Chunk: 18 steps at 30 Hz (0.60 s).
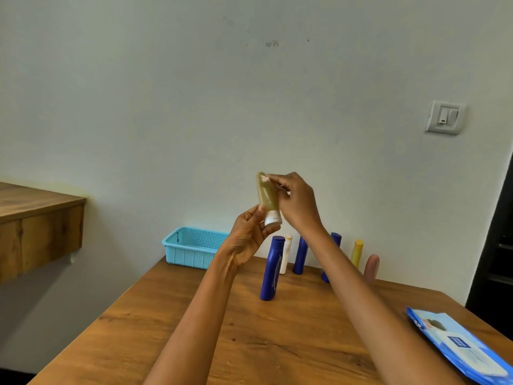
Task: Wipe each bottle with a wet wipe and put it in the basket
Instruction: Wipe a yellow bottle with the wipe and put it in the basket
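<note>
Held up at frame centre, cap down: olive tube bottle (267, 197), left hand (247, 240) fingers pinching its white cap, right hand (297, 202) fingers curled, pressing a wet wipe (264, 178) to the top; probably light, squeezable, slick when damp, best gripped at the stiff cap

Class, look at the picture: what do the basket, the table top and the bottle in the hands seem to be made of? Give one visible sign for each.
Basket: light blue plastic by its look, with moulded perforated walls and a matt finish.
Table: wood or wood-look laminate; brown grain and knots, slight sheen.
Held bottle: probably translucent plastic; yellowish-green contents show through, and the cap is white and opaque.
</note>
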Motion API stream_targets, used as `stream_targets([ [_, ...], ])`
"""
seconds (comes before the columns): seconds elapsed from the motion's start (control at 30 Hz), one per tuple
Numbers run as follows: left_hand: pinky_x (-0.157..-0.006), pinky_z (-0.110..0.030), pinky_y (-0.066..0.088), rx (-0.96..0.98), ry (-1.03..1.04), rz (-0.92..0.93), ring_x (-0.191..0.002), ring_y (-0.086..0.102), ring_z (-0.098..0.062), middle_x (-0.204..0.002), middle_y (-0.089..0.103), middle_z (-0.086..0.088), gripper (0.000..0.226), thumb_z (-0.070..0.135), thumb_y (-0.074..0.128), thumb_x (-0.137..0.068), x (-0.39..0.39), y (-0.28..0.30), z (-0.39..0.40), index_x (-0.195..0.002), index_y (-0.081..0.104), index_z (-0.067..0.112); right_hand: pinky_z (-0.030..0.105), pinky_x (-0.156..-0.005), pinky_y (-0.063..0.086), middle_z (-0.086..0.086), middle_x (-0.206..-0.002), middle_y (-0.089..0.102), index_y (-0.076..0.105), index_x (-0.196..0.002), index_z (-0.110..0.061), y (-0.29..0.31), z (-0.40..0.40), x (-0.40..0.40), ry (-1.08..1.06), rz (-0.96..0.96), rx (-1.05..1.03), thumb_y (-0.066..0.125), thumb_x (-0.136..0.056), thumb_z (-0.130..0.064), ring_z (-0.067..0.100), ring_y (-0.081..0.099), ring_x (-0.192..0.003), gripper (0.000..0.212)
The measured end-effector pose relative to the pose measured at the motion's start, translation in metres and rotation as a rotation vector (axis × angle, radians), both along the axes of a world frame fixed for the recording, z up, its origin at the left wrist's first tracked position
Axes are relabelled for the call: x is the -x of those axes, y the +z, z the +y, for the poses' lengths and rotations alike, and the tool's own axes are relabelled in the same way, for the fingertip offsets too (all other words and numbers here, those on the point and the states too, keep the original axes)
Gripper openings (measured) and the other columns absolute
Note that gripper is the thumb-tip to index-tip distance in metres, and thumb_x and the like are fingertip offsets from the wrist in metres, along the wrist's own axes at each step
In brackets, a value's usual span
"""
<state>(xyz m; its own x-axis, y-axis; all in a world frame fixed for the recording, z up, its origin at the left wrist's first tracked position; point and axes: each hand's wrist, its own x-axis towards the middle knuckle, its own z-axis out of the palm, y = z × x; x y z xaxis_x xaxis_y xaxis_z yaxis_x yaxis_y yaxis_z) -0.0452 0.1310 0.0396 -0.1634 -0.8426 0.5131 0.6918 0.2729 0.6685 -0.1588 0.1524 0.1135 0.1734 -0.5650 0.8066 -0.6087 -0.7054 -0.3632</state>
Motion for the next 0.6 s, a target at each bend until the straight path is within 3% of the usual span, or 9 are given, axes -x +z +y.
stream_targets([
  [0.07,-0.069,-0.025,0.057,0.006,0.0,0.041,-0.078,0.069,-0.017,-0.088,0.071,-0.01,0.034,0.026,0.056,-0.08,-0.006,0.001,-0.001,-0.103,0.062,0.001,0.009,-0.075,0.043,0.005,-0.103,0.06,0.064,-0.119,-0.02,-0.015,0.004,-0.001,0.022,-0.002,0.034,0.047,-0.09,0.006,0.011,0.057,-0.094,0.043],
  [0.2,-0.067,-0.024,0.057,0.012,0.004,0.071,-0.08,0.069,-0.016,-0.09,0.072,-0.009,0.034,0.028,0.057,-0.079,-0.012,-0.001,0.0,-0.1,0.064,0.003,0.011,-0.073,0.046,-0.002,-0.093,0.058,0.066,-0.116,-0.019,-0.043,0.017,0.004,0.059,-0.017,0.092,0.054,-0.088,0.006,0.002,0.054,-0.081,0.039],
  [0.33,-0.065,-0.024,0.057,-0.014,0.009,0.069,-0.079,0.069,-0.017,-0.094,0.071,-0.011,0.038,0.028,0.056,-0.078,-0.013,0.0,0.0,-0.104,0.061,0.001,0.006,-0.07,0.045,-0.006,-0.088,0.06,0.073,-0.1,-0.011,-0.048,0.022,0.014,0.091,-0.053,0.176,0.061,-0.083,0.007,-0.002,0.056,-0.077,0.027],
  [0.47,-0.065,-0.024,0.057,-0.039,0.007,0.021,-0.075,0.068,-0.016,-0.091,0.071,-0.011,0.037,0.027,0.057,-0.078,-0.007,-0.002,0.0,-0.104,0.061,0.0,0.013,-0.077,0.05,0.005,-0.098,0.067,0.07,-0.104,-0.01,-0.017,0.018,0.009,0.064,-0.156,0.272,0.057,-0.086,0.007,0.008,0.063,-0.088,0.029],
  [0.6,-0.074,-0.028,0.058,-0.018,0.019,0.004,-0.082,0.068,-0.02,-0.094,0.069,-0.014,0.037,0.027,0.059,-0.078,-0.005,0.0,0.002,-0.105,0.063,0.001,0.023,-0.091,0.05,0.003,-0.108,0.067,0.071,-0.104,-0.012,-0.011,0.018,-0.007,0.074,-0.022,0.165,0.054,-0.087,0.006,0.012,0.062,-0.101,0.03],
])
